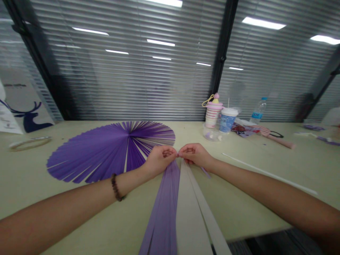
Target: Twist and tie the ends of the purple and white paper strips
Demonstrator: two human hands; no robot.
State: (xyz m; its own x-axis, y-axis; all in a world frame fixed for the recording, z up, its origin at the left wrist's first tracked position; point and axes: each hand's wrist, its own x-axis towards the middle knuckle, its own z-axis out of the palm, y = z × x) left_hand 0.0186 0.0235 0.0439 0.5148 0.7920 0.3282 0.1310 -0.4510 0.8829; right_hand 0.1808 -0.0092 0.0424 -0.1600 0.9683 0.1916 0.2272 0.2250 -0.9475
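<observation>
My left hand (162, 158) and my right hand (197, 155) meet fingertip to fingertip over the table, both pinched closed. A narrow lilac paper strip (205, 173) pokes out beneath my right hand, and its small pinkish-lilac part shows between the fingertips. Right below the pinch, a bundle of long lilac paper strips (166, 209) and white strips (190, 212) fans toward me and over the table's front edge. Behind my left hand lies a large round fan of purple strips (106, 148), spread from its centre. My fingers hide the upper ends of the bundle.
A thin white stick (268, 171) lies right of my right hand. Behind it stand a pink-lidded cup (212, 115), a blue paper cup (228, 120), and a water bottle (258, 111). A roll of tape (30, 143) sits at left on the pale table (111, 226).
</observation>
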